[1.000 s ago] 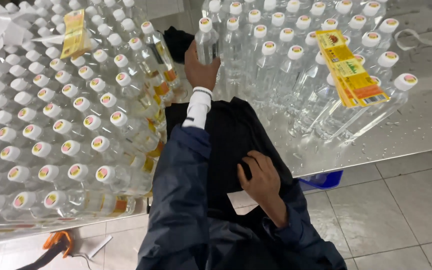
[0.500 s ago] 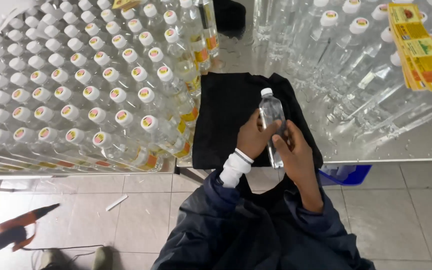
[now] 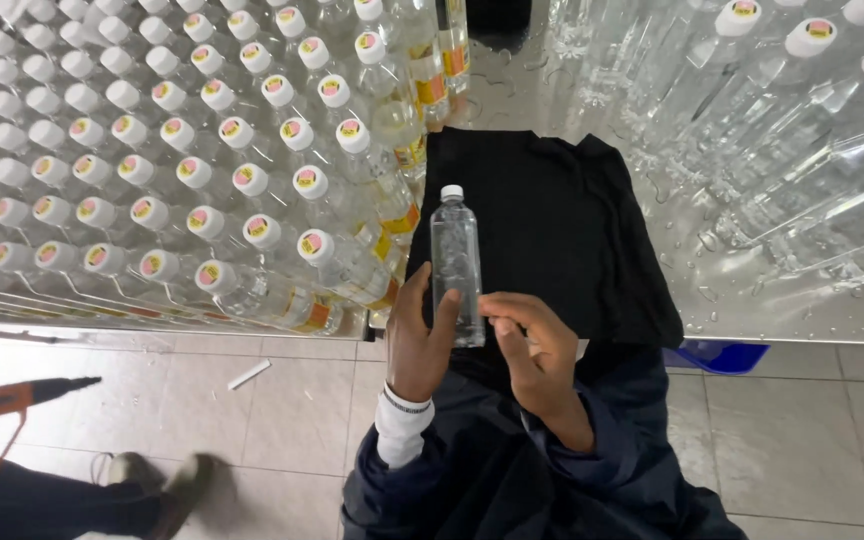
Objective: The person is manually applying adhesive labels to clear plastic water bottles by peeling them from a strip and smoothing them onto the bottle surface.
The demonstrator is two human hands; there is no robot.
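- Clear plastic bottle [image 3: 457, 262] with a white cap sits clamped in the left hand [image 3: 420, 342], above the near edge of the black cloth [image 3: 552, 220].
- Right hand [image 3: 537, 352] touches the bottle's lower end, fingers curled beside it.
- Labelled bottles [image 3: 252, 190] crowd the metal table [image 3: 802, 310] toward its left edge.

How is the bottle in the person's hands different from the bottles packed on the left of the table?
The held bottle is bare; the packed bottles carry yellow-orange labels. Its cap is plain white; theirs bear round stickers. It lies over the black cloth in both hands; they stand crowded. All are clear plastic.
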